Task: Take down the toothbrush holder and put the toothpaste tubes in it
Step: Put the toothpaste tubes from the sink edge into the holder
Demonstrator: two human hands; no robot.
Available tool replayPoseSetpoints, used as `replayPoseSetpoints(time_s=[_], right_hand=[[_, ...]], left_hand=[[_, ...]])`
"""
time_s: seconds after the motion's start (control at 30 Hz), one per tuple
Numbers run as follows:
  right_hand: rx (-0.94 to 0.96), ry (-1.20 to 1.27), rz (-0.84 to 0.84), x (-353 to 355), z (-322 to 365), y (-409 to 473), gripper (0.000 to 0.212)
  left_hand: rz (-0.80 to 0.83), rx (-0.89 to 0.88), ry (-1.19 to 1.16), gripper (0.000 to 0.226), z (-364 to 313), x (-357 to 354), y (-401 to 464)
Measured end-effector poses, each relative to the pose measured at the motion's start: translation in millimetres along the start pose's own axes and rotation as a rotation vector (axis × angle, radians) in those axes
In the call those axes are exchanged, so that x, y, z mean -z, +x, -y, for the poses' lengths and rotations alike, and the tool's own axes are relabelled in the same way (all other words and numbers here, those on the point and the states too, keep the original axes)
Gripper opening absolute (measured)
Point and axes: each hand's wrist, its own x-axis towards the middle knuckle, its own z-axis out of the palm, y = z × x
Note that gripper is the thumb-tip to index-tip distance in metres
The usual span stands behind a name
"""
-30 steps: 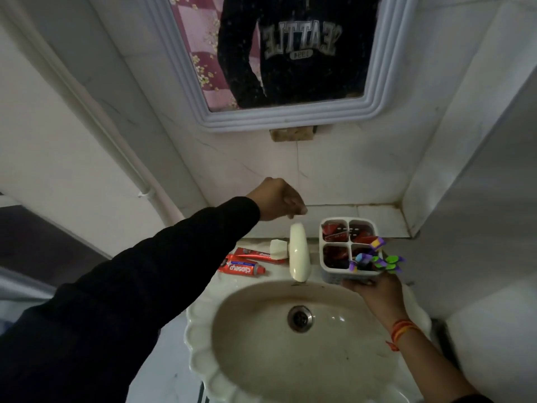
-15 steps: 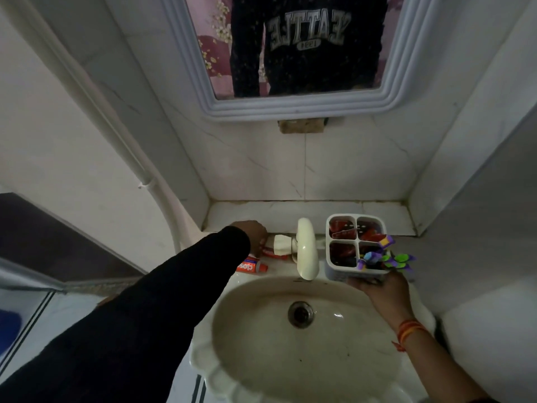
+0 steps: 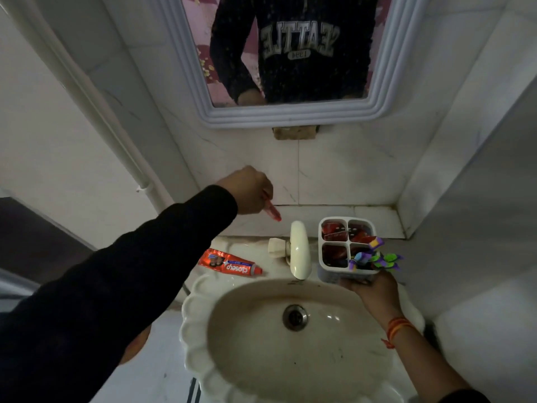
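— While the right hand (image 3: 370,289) grips the white four-compartment plastic toothbrush holder (image 3: 347,250) from below, just right of the cream plastic tap (image 3: 299,248), where is the left hand (image 3: 248,190)?

— Raised left of the tap and above it, fingers closed around a red toothpaste tube (image 3: 273,212) pointing down.

— And the other tube?

— That red-orange labelled toothpaste tube (image 3: 231,263) lies flat on the cream scalloped basin's rim (image 3: 197,289), left of the tap.

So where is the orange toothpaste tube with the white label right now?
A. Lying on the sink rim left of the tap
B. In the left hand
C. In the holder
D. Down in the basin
A: the tube lies flat on the sink rim, left of the tap, untouched.
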Motion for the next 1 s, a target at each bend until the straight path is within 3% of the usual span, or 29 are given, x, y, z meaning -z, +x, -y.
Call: replayPoseSetpoints(time_s=[0.13, 0.23, 0.37, 0.57, 0.77, 1.0], right_hand=[[-0.001, -0.018, -0.016, 0, 2, -2, 0.051], [0.008, -0.019, -0.023, 1, 3, -3, 0.051], [0.008, -0.020, -0.009, 2, 6, -5, 0.054], [0.009, -0.016, -0.009, 1, 8, -7, 0.055], [0.023, -0.047, -0.023, 1, 6, -5, 0.060], [0.055, -0.033, -0.037, 0, 5, -4, 0.061]], left_hand=[[-0.222, -0.155, -0.024, 0.026, -43, 45, -23], [-0.294, -0.278, -0.068, 0.023, -77, 64, -38], [-0.210, -0.356, -0.062, 0.021, -114, 56, -41], [0.039, -0.284, 0.039, 0.024, -141, -1, -20], [0.162, -0.260, 0.119, 0.019, -150, -19, -18], [-0.086, -0.194, -0.252, 0.017, -84, 6, -21]])
